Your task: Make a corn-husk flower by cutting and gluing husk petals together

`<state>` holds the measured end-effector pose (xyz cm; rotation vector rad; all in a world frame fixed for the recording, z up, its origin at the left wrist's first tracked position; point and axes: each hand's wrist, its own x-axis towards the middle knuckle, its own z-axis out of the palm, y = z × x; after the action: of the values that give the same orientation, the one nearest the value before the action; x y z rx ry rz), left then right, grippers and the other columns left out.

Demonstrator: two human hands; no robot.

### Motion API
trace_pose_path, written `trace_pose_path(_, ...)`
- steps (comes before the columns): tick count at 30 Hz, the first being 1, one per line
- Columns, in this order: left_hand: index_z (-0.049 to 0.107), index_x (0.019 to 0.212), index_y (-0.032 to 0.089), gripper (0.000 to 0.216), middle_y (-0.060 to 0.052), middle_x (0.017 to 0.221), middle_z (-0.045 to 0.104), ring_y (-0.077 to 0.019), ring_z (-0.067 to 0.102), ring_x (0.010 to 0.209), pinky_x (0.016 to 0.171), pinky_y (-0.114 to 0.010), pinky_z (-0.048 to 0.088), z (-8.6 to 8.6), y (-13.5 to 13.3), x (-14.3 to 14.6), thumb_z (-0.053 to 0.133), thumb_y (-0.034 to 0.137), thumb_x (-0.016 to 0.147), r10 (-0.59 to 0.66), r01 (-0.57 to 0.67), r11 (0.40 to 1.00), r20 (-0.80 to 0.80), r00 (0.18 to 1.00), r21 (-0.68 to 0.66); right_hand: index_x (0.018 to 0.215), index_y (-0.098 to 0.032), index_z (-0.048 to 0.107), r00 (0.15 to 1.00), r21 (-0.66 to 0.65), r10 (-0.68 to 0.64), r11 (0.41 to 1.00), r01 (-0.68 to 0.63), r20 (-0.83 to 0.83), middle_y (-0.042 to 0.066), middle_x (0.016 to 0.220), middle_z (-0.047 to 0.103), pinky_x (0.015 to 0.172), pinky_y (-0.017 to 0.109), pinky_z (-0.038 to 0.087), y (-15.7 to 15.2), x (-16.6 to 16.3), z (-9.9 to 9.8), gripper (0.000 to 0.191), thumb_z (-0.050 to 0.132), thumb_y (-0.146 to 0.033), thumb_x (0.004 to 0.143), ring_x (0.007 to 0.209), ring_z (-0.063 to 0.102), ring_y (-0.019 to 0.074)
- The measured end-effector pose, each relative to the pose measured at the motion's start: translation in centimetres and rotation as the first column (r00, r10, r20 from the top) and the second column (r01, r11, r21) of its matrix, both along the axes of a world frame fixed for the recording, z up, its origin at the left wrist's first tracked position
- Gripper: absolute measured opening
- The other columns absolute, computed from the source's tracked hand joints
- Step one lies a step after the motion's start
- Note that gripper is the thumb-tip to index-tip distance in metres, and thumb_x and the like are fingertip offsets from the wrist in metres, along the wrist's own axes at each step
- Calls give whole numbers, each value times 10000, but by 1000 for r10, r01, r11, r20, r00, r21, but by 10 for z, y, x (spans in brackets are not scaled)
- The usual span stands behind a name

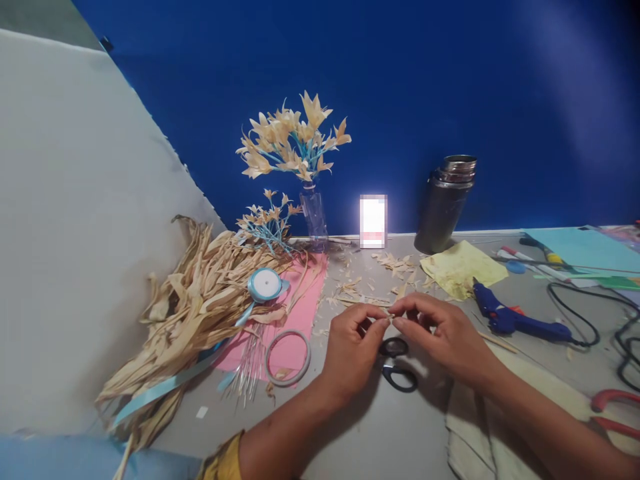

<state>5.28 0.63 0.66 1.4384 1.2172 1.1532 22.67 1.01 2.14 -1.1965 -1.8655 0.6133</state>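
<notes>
My left hand (353,347) and my right hand (440,337) meet above the grey table (390,433), fingertips pinched together on a small pale sliver of dried husk (391,319). Both hands are closed in a pinch. Black-handled scissors (397,367) lie on the table directly under the hands. A heap of dried corn husks (200,300) lies to the left, with a spool of light blue ribbon (265,285) on it and ribbon trailing down.
A bottle vase of husk flowers (295,143) stands at the back, with a smaller bunch (265,223), a lit phone (373,221) and a steel flask (446,200). Pink paper (300,313), tape roll (287,357), yellow paper (463,267), blue glue gun (515,317) and cables (595,313) surround the hands.
</notes>
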Motion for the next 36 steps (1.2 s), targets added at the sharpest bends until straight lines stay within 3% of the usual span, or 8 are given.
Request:
trace_pose_path(5,779,840,254,150,-94,865,727,-240,617,839,838,-336,440,-1,-2,-5,638,281,882,-88,112,980,-143,986,167,867,-225,692,985,105,8,994,-26,170,16,765,697,579,271,447,1,4,-5,153,575,-288,943,659,609,165)
trace_pose_path(10,766,815,240,142,-84,846,714,-224,598,818,810,-325,448,2,0,-5,637,279,861,-106,121,985,-126,986,119,802,-225,672,970,120,-9,993,-21,245,13,736,699,608,289,429,2,9,-7,189,549,-273,937,672,615,176)
trace_pose_path(13,728,745,184,117,-39,681,638,-159,534,633,635,-278,434,2,5,-3,713,295,779,-168,180,972,91,982,-154,827,-227,678,986,11,-18,1000,16,163,-2,719,701,562,273,418,4,9,-2,156,564,-286,916,629,611,164)
trace_pose_path(16,686,700,145,217,11,597,548,-89,456,524,532,-225,369,0,12,-4,827,300,644,-123,311,867,438,890,-389,871,-226,681,996,-66,-42,997,46,73,-13,701,696,533,264,414,7,11,2,151,575,-327,908,595,600,159)
trace_pose_path(20,650,723,137,262,9,653,575,-70,510,552,541,-192,402,-2,19,-9,864,238,611,44,367,803,660,750,-470,791,-234,664,953,-70,26,998,-5,300,-11,705,700,586,284,398,8,14,-5,147,574,-272,902,635,611,177)
trace_pose_path(25,641,751,139,233,2,732,614,-73,553,614,578,-192,450,2,22,-13,841,184,640,113,305,846,705,700,-438,831,-247,684,752,-172,265,964,-202,604,8,802,715,571,280,341,-1,8,-24,167,772,-184,704,722,654,226)
trace_pose_path(31,646,766,143,280,-26,790,662,-107,618,667,576,-206,462,5,23,-16,862,260,633,68,265,883,665,744,-387,852,-228,641,742,-182,239,970,-159,626,16,848,683,596,274,330,-2,-1,-22,176,715,-128,727,753,644,213)
trace_pose_path(36,676,782,134,303,14,661,604,-39,434,443,411,-185,253,5,26,-20,856,344,658,38,140,938,495,868,-317,877,-202,649,686,-346,328,931,-117,650,53,901,687,602,285,282,3,0,-16,112,672,-209,768,783,651,236)
